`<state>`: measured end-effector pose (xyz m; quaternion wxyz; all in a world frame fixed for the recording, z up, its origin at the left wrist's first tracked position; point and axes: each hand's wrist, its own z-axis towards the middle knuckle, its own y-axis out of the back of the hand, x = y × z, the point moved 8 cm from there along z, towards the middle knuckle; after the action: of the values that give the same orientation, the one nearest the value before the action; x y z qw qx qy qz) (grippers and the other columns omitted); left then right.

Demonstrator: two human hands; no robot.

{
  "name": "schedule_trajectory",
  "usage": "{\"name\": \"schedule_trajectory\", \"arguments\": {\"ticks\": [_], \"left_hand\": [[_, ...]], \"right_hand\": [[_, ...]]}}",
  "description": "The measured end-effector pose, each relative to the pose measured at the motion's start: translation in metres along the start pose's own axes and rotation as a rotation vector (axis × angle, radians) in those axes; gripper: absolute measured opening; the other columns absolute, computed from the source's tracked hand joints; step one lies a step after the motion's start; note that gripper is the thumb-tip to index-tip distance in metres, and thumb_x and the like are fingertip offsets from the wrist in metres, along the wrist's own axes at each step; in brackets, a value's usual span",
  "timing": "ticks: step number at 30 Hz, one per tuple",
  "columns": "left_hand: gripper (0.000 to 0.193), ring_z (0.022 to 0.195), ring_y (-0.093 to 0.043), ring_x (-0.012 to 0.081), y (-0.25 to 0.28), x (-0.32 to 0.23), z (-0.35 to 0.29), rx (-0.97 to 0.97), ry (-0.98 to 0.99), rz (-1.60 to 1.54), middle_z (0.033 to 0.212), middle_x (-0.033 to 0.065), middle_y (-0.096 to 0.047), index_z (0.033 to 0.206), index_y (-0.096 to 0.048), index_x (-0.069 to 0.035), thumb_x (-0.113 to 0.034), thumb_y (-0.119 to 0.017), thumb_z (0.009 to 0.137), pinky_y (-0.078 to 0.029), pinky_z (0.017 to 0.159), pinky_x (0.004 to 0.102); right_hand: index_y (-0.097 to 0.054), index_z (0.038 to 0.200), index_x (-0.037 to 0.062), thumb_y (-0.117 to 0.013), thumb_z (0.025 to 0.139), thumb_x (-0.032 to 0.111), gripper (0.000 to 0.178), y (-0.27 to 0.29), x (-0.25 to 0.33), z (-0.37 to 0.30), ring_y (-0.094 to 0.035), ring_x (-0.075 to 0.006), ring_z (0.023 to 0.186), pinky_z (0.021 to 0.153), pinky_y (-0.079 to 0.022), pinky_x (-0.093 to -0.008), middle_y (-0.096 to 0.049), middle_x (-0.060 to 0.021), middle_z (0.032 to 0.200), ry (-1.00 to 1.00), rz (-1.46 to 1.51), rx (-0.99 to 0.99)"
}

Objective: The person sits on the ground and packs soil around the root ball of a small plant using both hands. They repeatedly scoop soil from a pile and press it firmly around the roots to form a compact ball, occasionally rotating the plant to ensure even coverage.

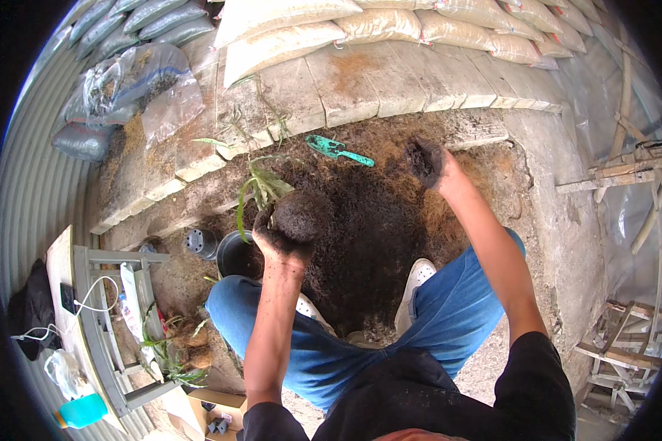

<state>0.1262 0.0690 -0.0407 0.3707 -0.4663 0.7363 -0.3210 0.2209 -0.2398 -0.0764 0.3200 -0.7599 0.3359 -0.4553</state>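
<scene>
My left hand (273, 239), blackened with soil, grips a potted-style plant's bare round root ball (300, 215), dark and caked with soil. Long green leaves (261, 187) of that plant stick out past the fingers toward the far left. Over the far right of the soil heap, my right hand (428, 163) is cupped round a clump of dark soil (421, 160); soil covers its fingers. Between the hands, dark loose soil (368, 235) is spread on the ground. A green hand trowel (338, 150) lies at its far edge. Beside my left knee stands a black pot (237, 254).
Brown fibre (445, 213) lies right of the soil. Another pot (201, 242) lies tipped near the black one. Concrete slabs (294, 92) and stacked pale sacks (390, 28) run along the back. At left are a small table (88, 294), plants (173, 345) and a cardboard box (217, 408).
</scene>
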Motion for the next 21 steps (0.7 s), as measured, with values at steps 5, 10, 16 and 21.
{"name": "schedule_trajectory", "arguments": {"ticks": [5, 10, 16, 21], "left_hand": [[0.05, 0.108, -0.057, 0.0346, -0.005, 0.003, 0.01, 0.048, 0.036, -0.005, 0.116, 0.0151, -0.06, 0.122, -0.054, -0.009, -0.039, -0.048, 0.083, -0.043, 0.098, 0.0513], [0.051, 0.11, -0.056, 0.035, -0.026, 0.011, 0.017, 0.138, 0.092, -0.064, 0.117, 0.0152, -0.06, 0.123, -0.055, -0.011, -0.042, -0.048, 0.083, -0.042, 0.099, 0.0515], [0.053, 0.112, -0.055, 0.035, -0.022, 0.023, 0.006, 0.189, 0.046, -0.045, 0.122, 0.0153, -0.057, 0.124, -0.053, -0.009, -0.044, -0.047, 0.084, -0.042, 0.1, 0.0529], [0.05, 0.114, -0.054, 0.0354, -0.009, 0.045, 0.0, 0.231, 0.1, -0.024, 0.124, 0.0159, -0.056, 0.127, -0.052, -0.009, -0.04, -0.042, 0.089, -0.042, 0.099, 0.0533]], "right_hand": [[-0.058, 0.111, -0.0058, -0.052, 0.094, 0.01, 0.024, -0.033, -0.029, -0.005, -0.065, -0.0278, 0.096, 0.085, -0.056, -0.0371, -0.065, -0.0187, 0.108, -0.015, -0.086, -0.019], [-0.053, 0.12, -0.0075, -0.053, 0.092, 0.009, 0.032, -0.075, -0.048, -0.013, -0.059, -0.0301, 0.111, 0.098, -0.05, -0.0379, -0.06, -0.0213, 0.118, -0.04, -0.015, 0.224], [-0.053, 0.12, -0.0061, -0.055, 0.093, 0.013, 0.033, -0.117, -0.074, -0.046, -0.058, -0.0281, 0.112, 0.099, -0.05, -0.0361, -0.059, -0.0197, 0.12, -0.066, 0.181, 0.223], [-0.057, 0.116, -0.0035, -0.056, 0.095, 0.02, 0.032, -0.076, -0.094, -0.046, -0.063, -0.0218, 0.1, 0.092, -0.051, -0.0341, -0.063, -0.0132, 0.112, -0.088, -0.037, 0.131]]}}
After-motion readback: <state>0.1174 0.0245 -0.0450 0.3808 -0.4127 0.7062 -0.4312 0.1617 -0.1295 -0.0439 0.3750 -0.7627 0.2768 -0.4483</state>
